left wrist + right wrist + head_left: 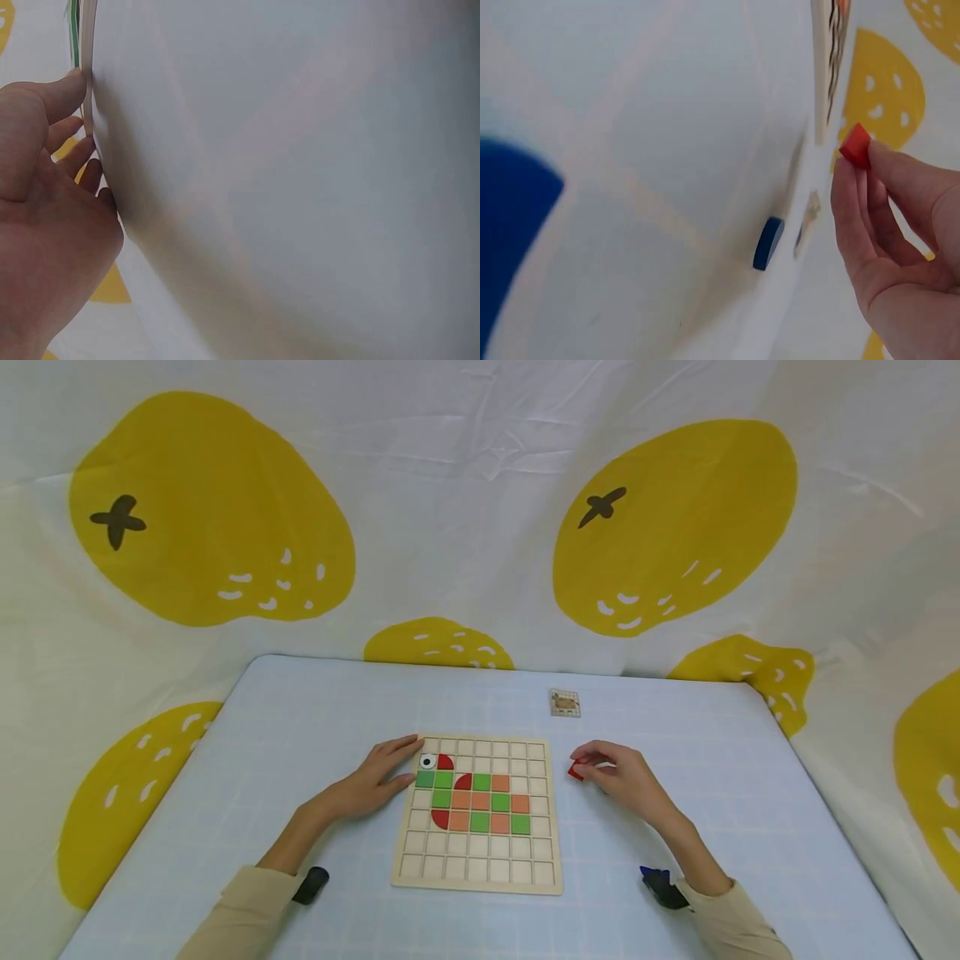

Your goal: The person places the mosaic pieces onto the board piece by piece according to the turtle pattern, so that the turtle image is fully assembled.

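A square wooden grid board point(481, 864) lies on the table, holding green, orange and red tiles and an eye tile point(427, 762) at its upper left. My left hand point(375, 779) rests at the board's left edge, its fingers extended and touching the rim. Just beyond the right edge, my right hand point(618, 774) pinches a small red quarter-round tile point(856, 147) between thumb and fingertips. In the right wrist view a dark blue curved piece point(769, 244) stands out from the table near that hand; in the head view it cannot be made out.
A small picture card point(565, 702) lies behind the board to the right. Blurred at the left of the right wrist view is a large blue shape point(510, 225). A white cloth with yellow fruit prints point(480, 527) hangs behind the pale blue table point(322, 693).
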`<state>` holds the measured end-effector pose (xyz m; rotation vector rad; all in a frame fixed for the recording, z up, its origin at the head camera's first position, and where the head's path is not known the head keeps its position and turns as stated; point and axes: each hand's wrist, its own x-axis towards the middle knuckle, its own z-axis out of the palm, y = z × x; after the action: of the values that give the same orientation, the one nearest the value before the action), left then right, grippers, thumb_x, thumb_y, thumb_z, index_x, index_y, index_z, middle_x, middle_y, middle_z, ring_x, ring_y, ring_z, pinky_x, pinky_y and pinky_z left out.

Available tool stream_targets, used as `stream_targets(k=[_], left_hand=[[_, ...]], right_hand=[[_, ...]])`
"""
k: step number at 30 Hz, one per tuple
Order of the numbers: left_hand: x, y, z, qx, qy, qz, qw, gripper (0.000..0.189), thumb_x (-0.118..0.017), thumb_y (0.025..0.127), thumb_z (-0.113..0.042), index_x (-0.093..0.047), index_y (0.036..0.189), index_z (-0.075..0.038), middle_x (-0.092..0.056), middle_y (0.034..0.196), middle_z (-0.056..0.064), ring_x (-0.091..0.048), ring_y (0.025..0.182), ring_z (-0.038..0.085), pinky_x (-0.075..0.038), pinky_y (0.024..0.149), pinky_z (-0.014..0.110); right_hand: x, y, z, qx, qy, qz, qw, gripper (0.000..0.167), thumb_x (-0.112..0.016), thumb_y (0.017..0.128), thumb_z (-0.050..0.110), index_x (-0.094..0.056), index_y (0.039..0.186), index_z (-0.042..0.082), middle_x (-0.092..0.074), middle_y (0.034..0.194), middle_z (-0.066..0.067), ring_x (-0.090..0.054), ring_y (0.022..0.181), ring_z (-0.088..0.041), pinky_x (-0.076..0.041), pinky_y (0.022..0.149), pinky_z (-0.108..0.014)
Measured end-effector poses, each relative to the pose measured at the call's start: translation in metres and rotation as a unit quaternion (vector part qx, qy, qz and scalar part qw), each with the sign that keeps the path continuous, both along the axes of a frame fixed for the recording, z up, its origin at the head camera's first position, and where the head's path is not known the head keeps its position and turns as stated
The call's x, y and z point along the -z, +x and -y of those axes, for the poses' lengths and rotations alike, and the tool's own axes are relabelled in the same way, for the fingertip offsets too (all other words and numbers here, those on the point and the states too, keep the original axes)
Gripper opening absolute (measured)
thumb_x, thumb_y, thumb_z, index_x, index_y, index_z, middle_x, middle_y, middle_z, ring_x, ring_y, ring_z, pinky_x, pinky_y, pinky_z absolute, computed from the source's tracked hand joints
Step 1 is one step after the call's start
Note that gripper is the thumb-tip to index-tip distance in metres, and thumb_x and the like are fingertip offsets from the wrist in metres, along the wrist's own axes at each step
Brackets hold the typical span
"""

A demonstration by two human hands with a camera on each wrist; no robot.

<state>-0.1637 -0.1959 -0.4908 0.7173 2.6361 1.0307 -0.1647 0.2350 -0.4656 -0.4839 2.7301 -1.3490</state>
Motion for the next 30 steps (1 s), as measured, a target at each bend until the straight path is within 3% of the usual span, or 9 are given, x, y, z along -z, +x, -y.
stream_targets(k=[18,30], left_hand=[[0.002,-0.002,0.001,0.004,-0.003,-0.001,1.0000,0.061,-0.056,0.107,-0.020,-0.032,0.161,-0.004,-0.026,0.166,0.019,-0.020,0.151,0.042,-0.025,0.118,0.063],[0.000,-0.001,0.002,0.008,0.001,-0.012,0.9999,0.060,-0.055,0.108,-0.020,-0.032,0.160,-0.003,-0.027,0.165,0.021,-0.021,0.150,0.045,-0.025,0.117,0.066]], right_hand=[[0.003,-0.004,0.047,-0.069,-0.035,0.015,0.9969,0.019,-0.074,0.095,0.005,-0.074,0.113,0.001,-0.074,0.108,-0.005,-0.068,0.097,-0.021,-0.058,0.086,-0.028],[0.007,-0.006,0.065,-0.121,-0.024,0.006,0.9923,0.017,-0.071,0.095,0.001,-0.073,0.112,0.001,-0.073,0.105,-0.007,-0.067,0.093,-0.019,-0.059,0.085,-0.030]])
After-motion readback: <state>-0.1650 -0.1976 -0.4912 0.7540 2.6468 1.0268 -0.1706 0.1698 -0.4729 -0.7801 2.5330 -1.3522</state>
